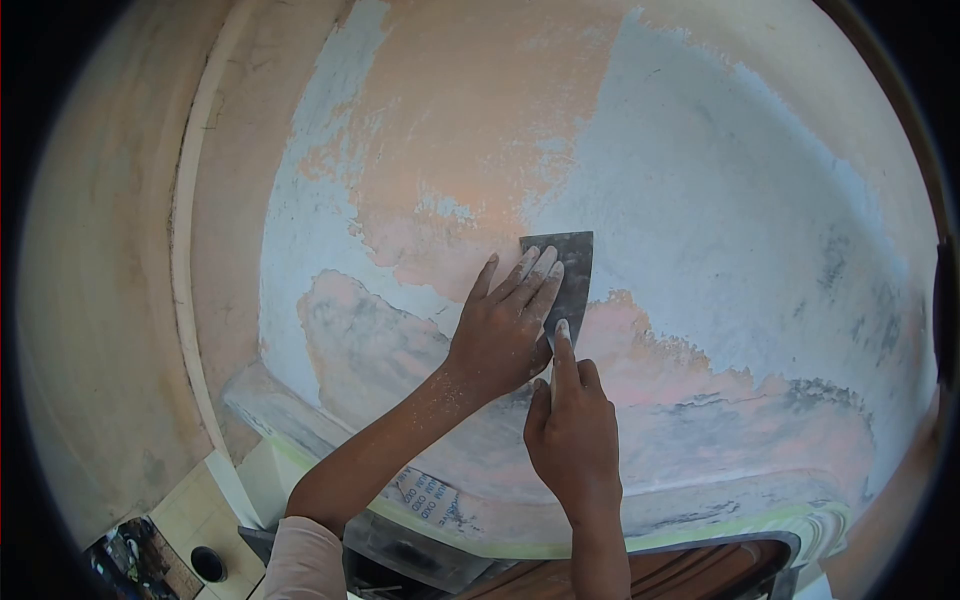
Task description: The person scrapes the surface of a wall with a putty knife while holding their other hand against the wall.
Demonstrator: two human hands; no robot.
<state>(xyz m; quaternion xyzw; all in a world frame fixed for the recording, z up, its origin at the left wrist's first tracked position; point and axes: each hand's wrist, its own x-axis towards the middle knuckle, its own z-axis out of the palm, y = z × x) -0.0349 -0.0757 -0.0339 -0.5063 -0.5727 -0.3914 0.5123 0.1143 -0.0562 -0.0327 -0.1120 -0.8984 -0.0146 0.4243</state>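
A wide dark scraper blade [574, 285] lies against a patchy wall [700, 200] of peach, pink and pale blue-white areas. My right hand [575, 430] is wrapped round its handle, with the index finger stretched up onto the base of the blade. My left hand [510, 325] lies with fingers spread, the fingertips on the left part of the blade and the thumb side near the handle. Whitish dust covers several fingertips and the left wrist.
Below the wall runs a moulded ledge [700, 505] with a pale green edge, above a brown wooden surface [690, 572]. A vertical trim [183, 220] stands at the left. At the lower left are a dark round container [208, 564] and cluttered items on a tiled floor [195, 510].
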